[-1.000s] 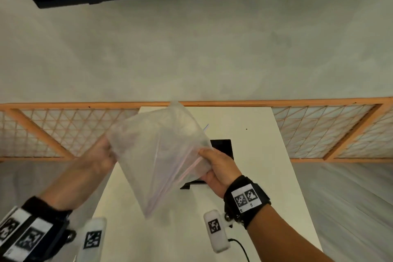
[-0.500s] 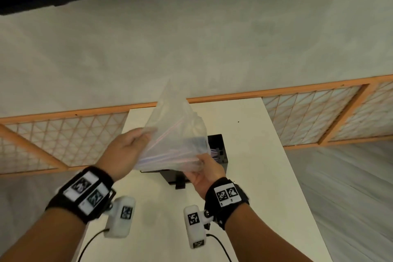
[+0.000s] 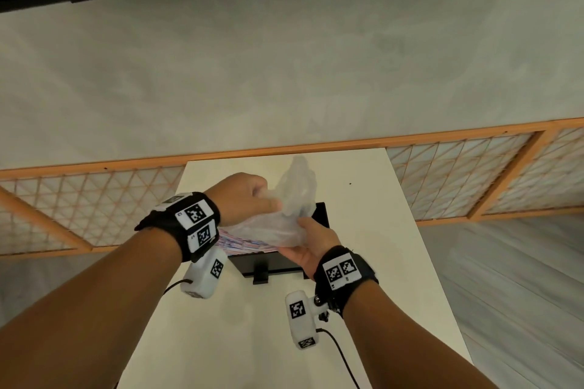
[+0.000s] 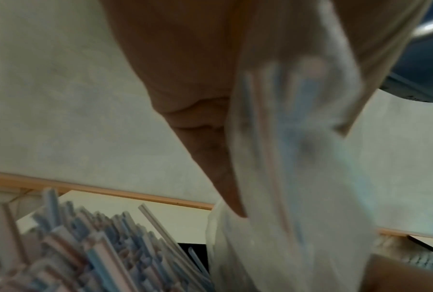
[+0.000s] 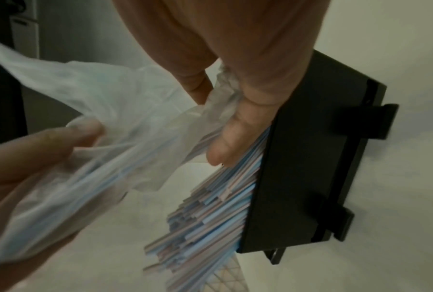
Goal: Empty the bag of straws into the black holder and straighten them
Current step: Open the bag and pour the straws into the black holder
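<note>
fingers of the right hand [image 3: 305, 245] are curled round the crumpled mouth of the bag [image 3: 286, 218], bunching thin film in the fist just above the near edge of the black holder [image 3: 271, 262]. the left hand [image 3: 245, 199] pinches the other end of the bag higher up, thumb and fingers closed on the plastic, so it hangs tilted between the two hands over the holder.

the bag looks like soft, cloudy, slippery film with no stiffness of its own; i'd hold it by gathered folds, as both hands do, since a flat pinch could slide. a few straws [image 5: 210, 207] show through the film near the left hand, but most lie in the holder, a loose fan of pale blue and pink tubes poking out past its open side with uneven ends. they seem light, thin and smooth, likely to roll and to kink if squeezed hard. the holder is a rigid, matt black box with flat walls and small bracket feet, sitting on the pale smooth table [image 3: 363, 262].
</note>
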`<state>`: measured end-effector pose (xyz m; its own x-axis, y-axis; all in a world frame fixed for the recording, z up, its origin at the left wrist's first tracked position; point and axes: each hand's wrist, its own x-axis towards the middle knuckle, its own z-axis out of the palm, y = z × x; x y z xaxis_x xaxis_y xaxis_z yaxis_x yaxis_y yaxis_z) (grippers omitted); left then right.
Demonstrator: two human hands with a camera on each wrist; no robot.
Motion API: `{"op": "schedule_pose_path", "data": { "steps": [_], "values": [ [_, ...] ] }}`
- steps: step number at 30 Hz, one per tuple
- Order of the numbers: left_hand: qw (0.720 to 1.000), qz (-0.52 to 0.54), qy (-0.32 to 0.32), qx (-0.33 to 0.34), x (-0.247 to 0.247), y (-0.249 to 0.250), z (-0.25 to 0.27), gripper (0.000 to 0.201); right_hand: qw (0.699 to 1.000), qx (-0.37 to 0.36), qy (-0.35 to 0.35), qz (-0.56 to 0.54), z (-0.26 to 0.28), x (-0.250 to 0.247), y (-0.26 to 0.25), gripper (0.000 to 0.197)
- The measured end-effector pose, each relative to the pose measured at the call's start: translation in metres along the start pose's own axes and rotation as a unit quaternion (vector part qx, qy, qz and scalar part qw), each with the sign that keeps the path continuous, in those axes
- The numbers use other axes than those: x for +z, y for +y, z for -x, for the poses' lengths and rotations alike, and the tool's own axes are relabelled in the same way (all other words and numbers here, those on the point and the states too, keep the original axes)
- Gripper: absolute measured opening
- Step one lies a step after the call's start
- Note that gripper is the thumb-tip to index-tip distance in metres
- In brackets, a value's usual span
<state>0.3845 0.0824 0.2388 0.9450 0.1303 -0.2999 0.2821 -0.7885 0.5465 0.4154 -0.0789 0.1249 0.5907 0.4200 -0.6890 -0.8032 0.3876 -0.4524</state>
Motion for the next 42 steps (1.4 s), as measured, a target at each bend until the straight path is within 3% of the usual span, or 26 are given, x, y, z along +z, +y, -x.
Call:
{"op": "schedule_pose_path", "data": {
  "steps": [3, 8, 11, 15, 21, 27, 34, 39, 42],
  "values": [
    [1.0, 0.009, -0.003, -0.007, 0.002, -0.003, -0.007, 0.037, 0.998, 0.008, 0.015, 0.066, -0.002, -0.001, 0.005, 0.025],
    [0.999, -0.037, 0.0, -0.021, -0.002, -0.004, -0.019, 0.032, 0.977, -0.05, 0.057, 0.198, -0.008, -0.006, 0.011, 0.032],
    [0.996, -0.082, 0.001, -0.034, -0.006, -0.003, -0.027, 0.015, 0.961, -0.078, 0.086, 0.251, -0.005, -0.008, 0.011, 0.032],
    [0.995, -0.101, -0.006, -0.007, -0.019, 0.003, -0.032, 0.035, 0.94, -0.12, 0.11, 0.3, 0.0, -0.014, 0.011, 0.037],
    [0.996, -0.085, -0.015, 0.022, -0.05, 0.014, -0.023, 0.02, 0.927, -0.159, 0.107, 0.322, 0.011, -0.025, 0.011, 0.035],
    [0.994, -0.093, 0.039, 0.042, -0.081, 0.025, -0.003, 0.022, 0.915, -0.207, 0.079, 0.337, 0.017, -0.024, 0.01, 0.033],
    [0.992, -0.063, 0.099, 0.042, -0.11, 0.035, 0.025, 0.022, 0.909, -0.205, 0.057, 0.358, 0.027, -0.027, 0.01, 0.031],
    [0.984, 0.04, 0.163, 0.063, -0.124, 0.025, 0.058, 0.02, 0.908, -0.216, 0.051, 0.354, 0.036, -0.03, 0.013, 0.031],
    [0.949, 0.163, 0.259, 0.083, -0.124, 0.001, 0.09, 0.017, 0.901, -0.236, 0.053, 0.359, 0.042, -0.043, 0.015, 0.026]
  ]
}}
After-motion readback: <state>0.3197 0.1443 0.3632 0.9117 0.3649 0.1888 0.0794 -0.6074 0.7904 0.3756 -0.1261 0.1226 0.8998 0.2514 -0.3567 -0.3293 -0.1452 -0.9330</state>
